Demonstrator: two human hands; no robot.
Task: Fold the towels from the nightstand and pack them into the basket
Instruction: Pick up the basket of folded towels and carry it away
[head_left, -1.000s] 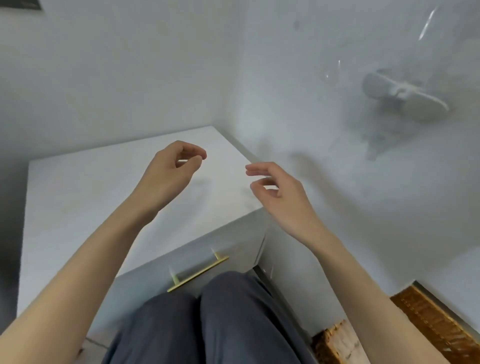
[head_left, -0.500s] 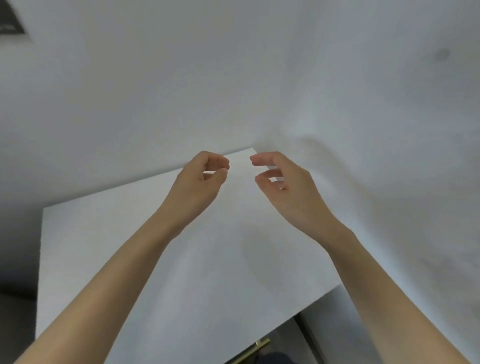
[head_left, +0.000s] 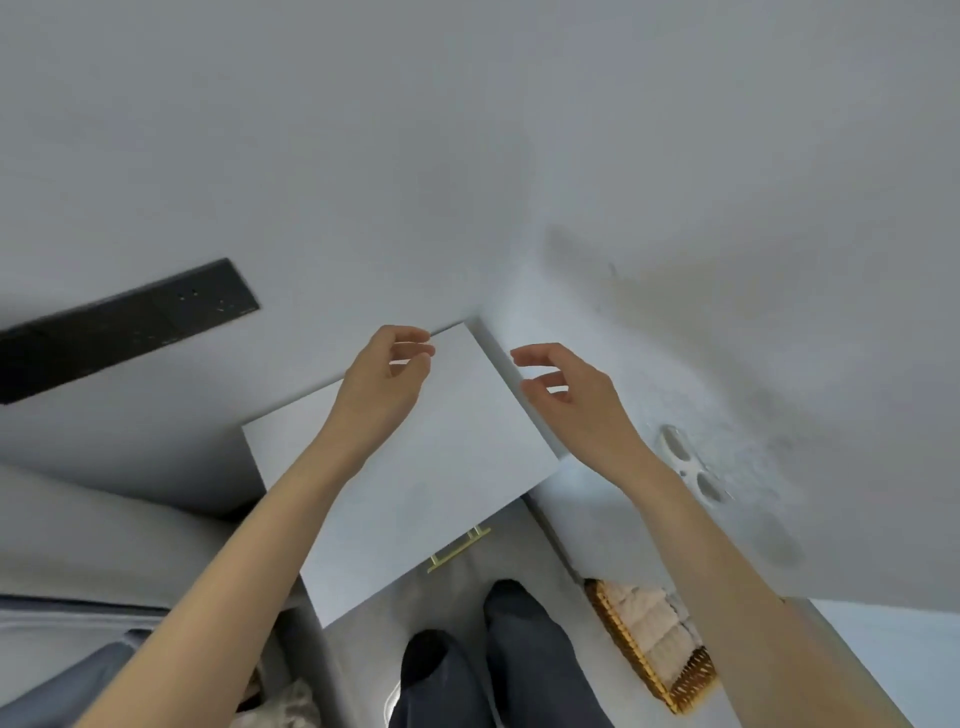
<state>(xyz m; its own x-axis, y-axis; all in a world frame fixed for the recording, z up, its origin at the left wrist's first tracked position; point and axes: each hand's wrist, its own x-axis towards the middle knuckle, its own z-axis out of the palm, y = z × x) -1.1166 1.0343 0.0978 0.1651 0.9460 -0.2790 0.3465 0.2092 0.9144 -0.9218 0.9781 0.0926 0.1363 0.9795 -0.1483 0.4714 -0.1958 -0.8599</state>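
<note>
- One head view only, worn on the person's head, wide-angle, with straight edges bending toward the frame borders.
- It faces forward and steeply down at the nightstand (head_left: 441, 467), which sits tilted in frame against the wall.
- Close range: both forearms enter from the bottom edge, with the left hand (head_left: 387, 379) and right hand (head_left: 566, 395) mid-frame.
- The bottom edge takes in the person's legs (head_left: 519, 670). The basket (head_left: 615, 623) is lower right, partly behind the right forearm.
</note>
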